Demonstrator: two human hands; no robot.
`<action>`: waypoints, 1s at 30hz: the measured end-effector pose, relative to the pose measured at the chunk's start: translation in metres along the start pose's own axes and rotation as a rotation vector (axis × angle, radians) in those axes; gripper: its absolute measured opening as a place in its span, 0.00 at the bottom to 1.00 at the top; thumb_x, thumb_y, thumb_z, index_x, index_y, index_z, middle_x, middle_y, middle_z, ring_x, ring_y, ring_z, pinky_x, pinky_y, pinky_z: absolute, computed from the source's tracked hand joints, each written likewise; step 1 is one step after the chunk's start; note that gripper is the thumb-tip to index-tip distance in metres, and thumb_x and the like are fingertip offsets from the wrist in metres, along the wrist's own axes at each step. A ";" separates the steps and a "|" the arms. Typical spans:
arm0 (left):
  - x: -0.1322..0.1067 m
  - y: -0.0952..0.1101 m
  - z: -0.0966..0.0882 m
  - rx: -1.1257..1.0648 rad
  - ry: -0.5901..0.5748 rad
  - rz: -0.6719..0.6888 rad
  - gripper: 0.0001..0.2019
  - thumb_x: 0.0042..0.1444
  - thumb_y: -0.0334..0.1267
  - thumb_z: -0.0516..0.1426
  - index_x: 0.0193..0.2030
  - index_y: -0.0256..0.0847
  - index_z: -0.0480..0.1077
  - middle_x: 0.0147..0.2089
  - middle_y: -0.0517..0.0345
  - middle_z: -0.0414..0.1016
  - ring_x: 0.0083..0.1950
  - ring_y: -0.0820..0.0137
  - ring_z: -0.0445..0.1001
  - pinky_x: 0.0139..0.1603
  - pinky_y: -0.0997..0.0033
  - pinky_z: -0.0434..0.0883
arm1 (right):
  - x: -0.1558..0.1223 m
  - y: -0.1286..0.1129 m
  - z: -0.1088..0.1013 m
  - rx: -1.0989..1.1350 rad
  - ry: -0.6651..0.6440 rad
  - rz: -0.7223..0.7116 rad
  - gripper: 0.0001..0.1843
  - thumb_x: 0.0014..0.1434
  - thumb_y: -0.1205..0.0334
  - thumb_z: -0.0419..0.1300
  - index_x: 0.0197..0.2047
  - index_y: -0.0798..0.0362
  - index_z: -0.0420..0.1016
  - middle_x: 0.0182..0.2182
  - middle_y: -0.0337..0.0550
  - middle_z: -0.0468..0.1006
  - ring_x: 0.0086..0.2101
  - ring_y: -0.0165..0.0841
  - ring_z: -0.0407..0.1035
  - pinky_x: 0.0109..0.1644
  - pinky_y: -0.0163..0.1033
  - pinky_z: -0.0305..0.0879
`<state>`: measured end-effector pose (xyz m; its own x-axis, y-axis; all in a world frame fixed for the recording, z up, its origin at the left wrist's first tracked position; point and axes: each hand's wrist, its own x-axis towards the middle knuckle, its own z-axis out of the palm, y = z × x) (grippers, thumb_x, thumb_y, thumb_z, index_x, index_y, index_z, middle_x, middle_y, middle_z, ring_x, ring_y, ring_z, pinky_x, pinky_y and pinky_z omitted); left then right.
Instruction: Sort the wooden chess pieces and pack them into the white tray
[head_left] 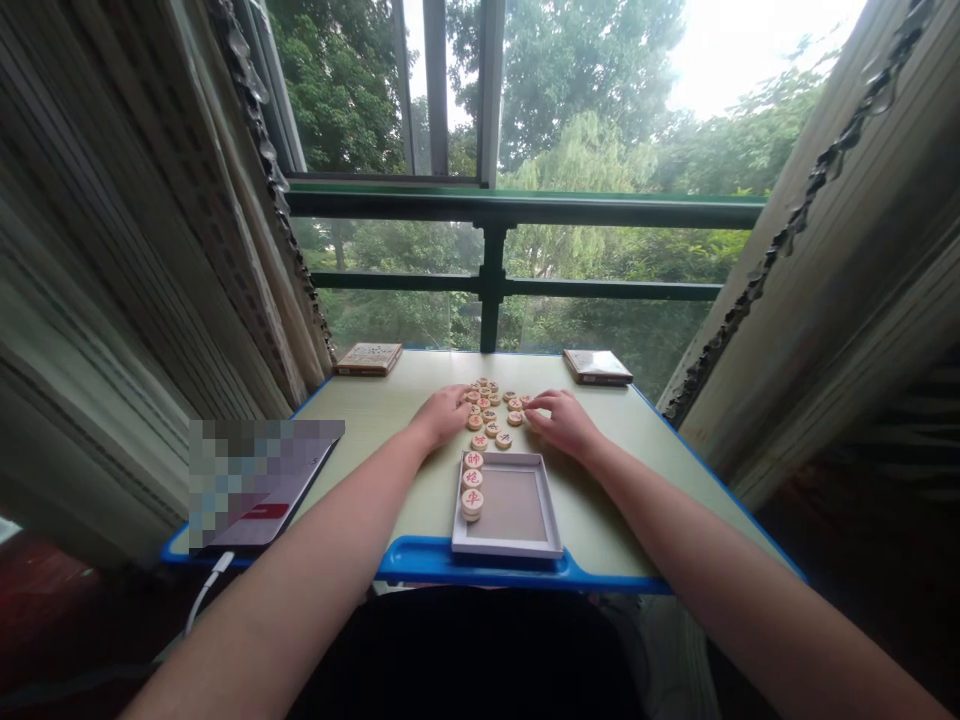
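Step in hand, I judge: gathering round pale-wood discs with red or dark characters [504, 440], clustered beyond a shallow white-walled rectangular tray [517, 505]; some line its left side. Left hand [444, 415] and right hand [564, 420] flank the cluster; finger closure I cannot tell. Next move calls for a light pinch. Pale-green, blue-edged table [649, 430] faces a green metal railing [637, 208].

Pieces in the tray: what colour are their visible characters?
Red on these pieces, in the head view.
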<state>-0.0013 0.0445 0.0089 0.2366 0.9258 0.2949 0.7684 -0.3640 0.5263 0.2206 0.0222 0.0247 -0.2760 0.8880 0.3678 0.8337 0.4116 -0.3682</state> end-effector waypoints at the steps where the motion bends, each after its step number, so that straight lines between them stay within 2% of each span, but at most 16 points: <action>1: -0.001 0.001 0.000 -0.005 -0.005 0.012 0.20 0.54 0.35 0.49 0.53 0.35 0.68 0.54 0.47 0.70 0.55 0.63 0.68 0.57 0.65 0.63 | 0.000 0.000 0.001 -0.002 -0.029 -0.008 0.13 0.56 0.61 0.54 0.36 0.53 0.80 0.39 0.45 0.78 0.40 0.36 0.67 0.48 0.41 0.59; 3: -0.002 0.003 0.000 -0.003 -0.009 0.032 0.18 0.52 0.33 0.50 0.49 0.37 0.71 0.53 0.49 0.72 0.55 0.63 0.68 0.57 0.66 0.63 | 0.000 0.000 0.001 -0.011 -0.069 -0.021 0.13 0.55 0.61 0.54 0.37 0.52 0.80 0.39 0.45 0.78 0.41 0.36 0.68 0.48 0.39 0.60; 5: -0.002 0.002 -0.001 0.010 0.007 0.052 0.16 0.50 0.32 0.51 0.44 0.37 0.73 0.53 0.50 0.72 0.55 0.63 0.68 0.58 0.66 0.63 | 0.001 0.002 -0.002 -0.049 -0.052 0.002 0.14 0.55 0.62 0.53 0.38 0.52 0.80 0.39 0.44 0.78 0.41 0.36 0.68 0.48 0.39 0.60; 9: -0.001 -0.002 -0.001 0.023 0.038 0.080 0.15 0.49 0.31 0.51 0.42 0.38 0.74 0.53 0.50 0.71 0.54 0.64 0.69 0.58 0.67 0.63 | 0.003 0.015 -0.011 -0.192 0.096 0.200 0.16 0.54 0.65 0.52 0.42 0.53 0.78 0.42 0.48 0.77 0.44 0.41 0.66 0.48 0.43 0.60; 11: 0.000 -0.003 0.000 0.032 0.027 0.084 0.15 0.49 0.31 0.51 0.42 0.39 0.74 0.53 0.51 0.71 0.55 0.64 0.68 0.59 0.67 0.63 | 0.005 0.022 -0.013 -0.223 0.095 0.303 0.17 0.53 0.66 0.52 0.42 0.55 0.78 0.43 0.52 0.76 0.44 0.44 0.65 0.47 0.44 0.60; 14: -0.001 -0.003 0.001 0.041 0.002 0.093 0.15 0.50 0.32 0.51 0.43 0.40 0.74 0.54 0.52 0.70 0.56 0.64 0.67 0.60 0.66 0.62 | 0.006 0.030 -0.009 -0.197 0.033 0.357 0.15 0.52 0.68 0.52 0.37 0.58 0.79 0.39 0.57 0.75 0.41 0.43 0.67 0.45 0.42 0.60; 17: -0.003 0.001 0.000 0.030 0.011 0.097 0.15 0.52 0.34 0.50 0.42 0.39 0.74 0.54 0.52 0.69 0.55 0.64 0.68 0.60 0.67 0.62 | 0.006 0.030 -0.002 -0.152 0.019 0.329 0.15 0.52 0.69 0.51 0.37 0.59 0.78 0.35 0.56 0.75 0.38 0.40 0.69 0.43 0.39 0.62; 21: -0.005 0.007 -0.002 0.004 0.029 0.120 0.15 0.51 0.38 0.52 0.42 0.40 0.75 0.57 0.51 0.67 0.57 0.63 0.66 0.61 0.64 0.60 | 0.007 0.025 0.005 -0.087 0.032 0.243 0.16 0.55 0.71 0.49 0.39 0.57 0.77 0.36 0.50 0.73 0.38 0.34 0.68 0.46 0.35 0.61; 27: -0.003 0.009 0.000 -0.120 -0.062 0.171 0.12 0.46 0.33 0.53 0.33 0.41 0.78 0.54 0.54 0.70 0.56 0.63 0.67 0.61 0.66 0.61 | 0.009 0.018 0.008 0.079 0.057 0.061 0.18 0.57 0.70 0.47 0.43 0.55 0.75 0.42 0.48 0.72 0.42 0.32 0.67 0.50 0.35 0.61; 30: -0.001 0.006 -0.001 -0.180 0.050 0.128 0.17 0.43 0.27 0.49 0.35 0.40 0.77 0.51 0.55 0.72 0.54 0.65 0.69 0.60 0.68 0.63 | 0.009 0.018 0.006 0.088 0.059 0.004 0.18 0.57 0.69 0.47 0.45 0.56 0.75 0.45 0.49 0.72 0.47 0.34 0.65 0.54 0.39 0.57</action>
<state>0.0024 0.0414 0.0130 0.2919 0.8663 0.4054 0.6148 -0.4946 0.6143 0.2300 0.0390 0.0160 -0.2420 0.8771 0.4148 0.7888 0.4268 -0.4423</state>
